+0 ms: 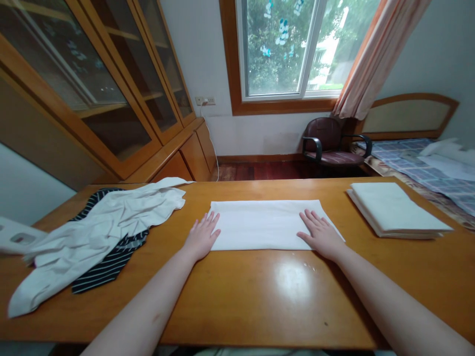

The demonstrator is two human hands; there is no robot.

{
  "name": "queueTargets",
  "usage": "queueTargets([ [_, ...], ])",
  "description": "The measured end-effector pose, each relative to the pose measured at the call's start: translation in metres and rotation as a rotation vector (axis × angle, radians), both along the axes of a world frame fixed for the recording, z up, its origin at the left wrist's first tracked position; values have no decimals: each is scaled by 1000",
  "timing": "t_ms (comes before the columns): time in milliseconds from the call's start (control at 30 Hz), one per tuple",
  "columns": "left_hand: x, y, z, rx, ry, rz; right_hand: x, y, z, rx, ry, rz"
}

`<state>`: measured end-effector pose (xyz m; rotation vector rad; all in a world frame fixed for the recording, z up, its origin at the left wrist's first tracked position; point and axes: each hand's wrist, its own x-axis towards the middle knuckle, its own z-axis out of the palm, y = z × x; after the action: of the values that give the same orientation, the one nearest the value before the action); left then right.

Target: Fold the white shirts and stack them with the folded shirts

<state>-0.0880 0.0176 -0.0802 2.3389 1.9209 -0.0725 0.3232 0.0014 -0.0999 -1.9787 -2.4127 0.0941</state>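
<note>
A white cloth (pixel 260 225), folded into a long flat rectangle, lies crosswise in the middle of the wooden table (pixel 252 296). My left hand (pixel 202 236) rests palm down on its left end, fingers spread and part of the palm over the table. On its right end my right hand (pixel 319 234) lies flat, fingers pointing up and to the left. Neither hand grips anything; both press lightly or just touch the cloth, I cannot tell which.
A crumpled white cloth (pixel 111 217) lies at the left over a black cloth with white stripes (pixel 111 267). Folded white cloths are stacked (pixel 397 205) at the right. Beyond the table are a glass-fronted cabinet (pixel 163 133), an armchair (pixel 330 143) and a bed (pixel 426 158).
</note>
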Motion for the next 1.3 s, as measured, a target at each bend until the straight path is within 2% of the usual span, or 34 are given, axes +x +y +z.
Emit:
queueTargets([
  [300,-3,-1,-2,22,-10,14,36,-6,-5,22,-70,-151],
  [400,-3,0,-4,27,-12,18,43,-10,-4,7,-83,-244],
  [500,-1,-1,-5,72,5,95,45,-15,-2,23,-97,-348],
  [567,2,-5,-2,115,29,176,43,-16,1,73,-121,-367],
  [667,6,-17,9,147,13,232,35,-16,11,177,-145,-287],
  [767,9,-25,19,148,-36,315,14,-13,24,205,-73,-162],
  [867,7,-25,20,143,-103,383,-25,-13,35,143,65,-17],
  [933,3,-21,16,119,-216,407,-58,-16,39,79,148,104],
  [1033,-5,-17,12,63,-348,469,-100,-25,40,-14,247,273],
  [1100,-9,-16,13,20,-369,500,-117,-32,36,-74,282,352],
  [1233,-14,-18,18,-72,-438,528,-123,-40,27,-105,284,396],
  [1300,-14,-19,22,-68,-499,515,-120,-40,25,-106,286,398],
])
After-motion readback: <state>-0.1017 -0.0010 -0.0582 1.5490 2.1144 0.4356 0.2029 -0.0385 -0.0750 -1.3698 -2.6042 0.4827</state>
